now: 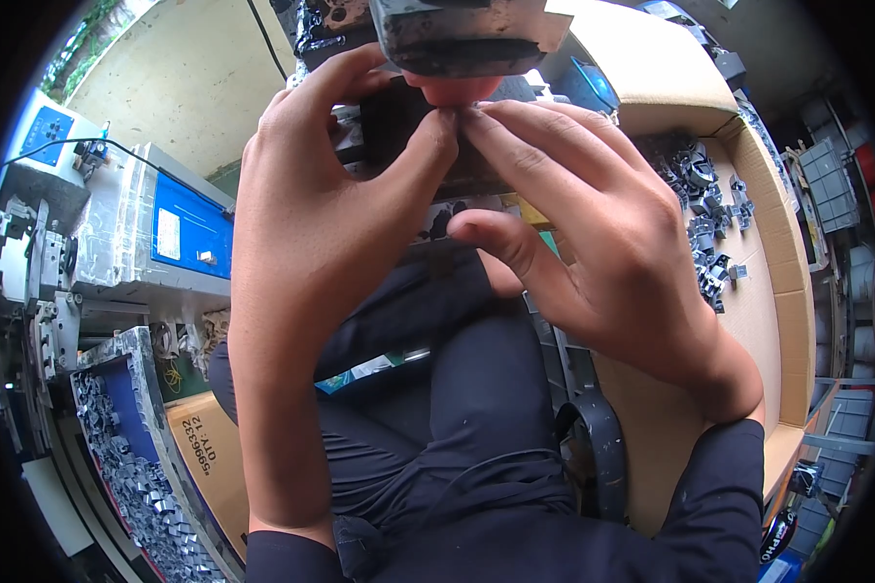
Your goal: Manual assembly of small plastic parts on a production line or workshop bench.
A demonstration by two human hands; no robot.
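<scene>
My left hand reaches up to a dark machine block, its index finger and thumb spread wide apart around it. The thumb tip sits just under a soft pinkish-red pad. My right hand comes from the other side with its fingers stretched out, the index fingertip beside my left thumb tip and the thumb standing free below. Whatever small thing lies where the fingertips meet is hidden. Above hangs a grey, stained metal machine head, and the pad sticks out beneath it. The black block shows between my left thumb and index finger.
An open cardboard box at the right holds many small shiny metal clips. More metal parts fill a blue-lined tray at lower left, next to a closed carton. A grey machine cabinet with a blue panel stands left.
</scene>
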